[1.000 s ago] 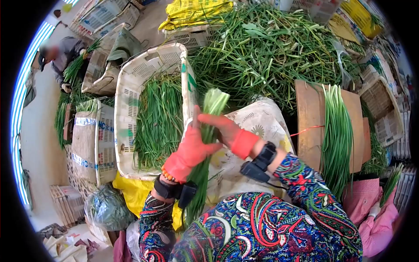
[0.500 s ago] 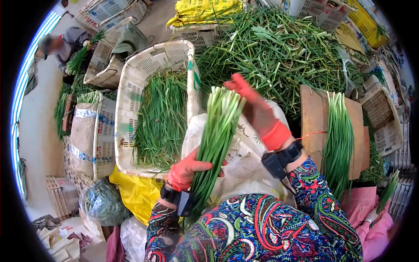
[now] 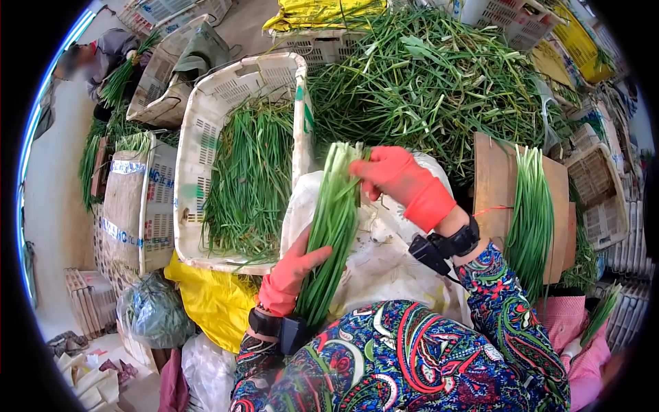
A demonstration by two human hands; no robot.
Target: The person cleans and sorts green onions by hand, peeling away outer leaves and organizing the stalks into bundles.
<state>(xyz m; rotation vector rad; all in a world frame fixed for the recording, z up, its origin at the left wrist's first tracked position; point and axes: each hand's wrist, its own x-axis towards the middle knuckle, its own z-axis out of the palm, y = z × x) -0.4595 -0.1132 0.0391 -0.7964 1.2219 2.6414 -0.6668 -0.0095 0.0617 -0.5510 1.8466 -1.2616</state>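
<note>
A bunch of Chinese chives (image 3: 334,226) stands tilted in front of me, pale cut ends up and green leaves hanging down over my lap. My left hand (image 3: 292,269), in a red-orange glove, is wrapped round its lower leafy part, with the thumb across the front. At the upper right side of the bunch, my gloved right hand (image 3: 401,182) is curled, its thumb and fingertips pinching at the pale stems. Exactly which stems it grips is hard to make out. Behind the bunch, a dirty white sheet (image 3: 391,254) covers the area before my lap.
A white plastic crate (image 3: 185,226) holding loose chives stands left. A large heap of leaves (image 3: 439,89) lies beyond. Another chive bunch (image 3: 532,213) rests against a brown board (image 3: 491,185) at right. A person (image 3: 113,51) handles chives at upper left.
My right hand has come down and left from beyond the bunch's top to its pale stems, fingers now curled. The bunch has shifted slightly left and stands more upright in my left hand.
</note>
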